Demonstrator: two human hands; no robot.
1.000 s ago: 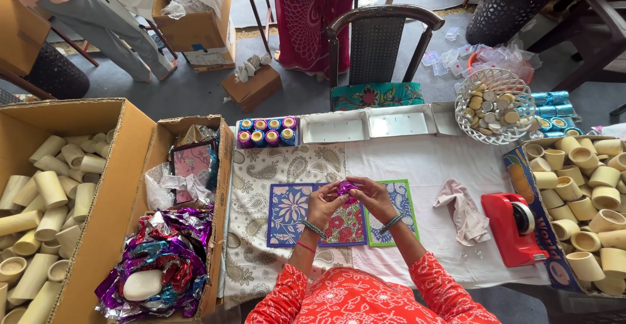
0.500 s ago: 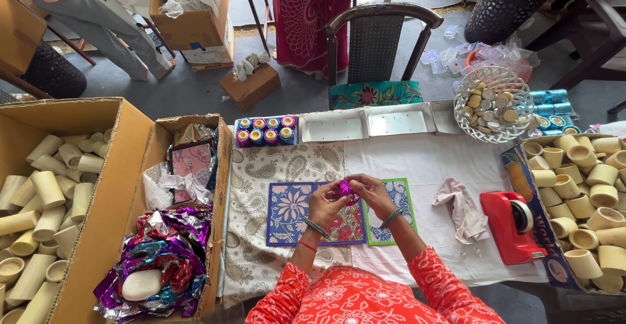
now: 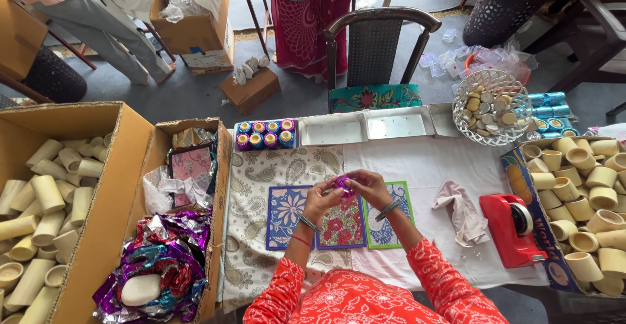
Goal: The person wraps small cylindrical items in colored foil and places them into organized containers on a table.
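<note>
Both hands, left hand (image 3: pixel 324 197) and right hand (image 3: pixel 366 187), have fingers pinched around a small purple foil-wrapped piece (image 3: pixel 343 185), held mid-counter above the patterned cards (image 3: pixel 287 208). Looks light and crinkly; I'd grip its edges gently.

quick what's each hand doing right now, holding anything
Left hand: closed on the small purple foil-wrapped piece.
Right hand: closed on the same purple piece from the other side.

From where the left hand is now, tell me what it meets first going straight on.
The left hand points toward the right hand, so it likely meets the purple foil piece both pinch, then that hand.
</note>
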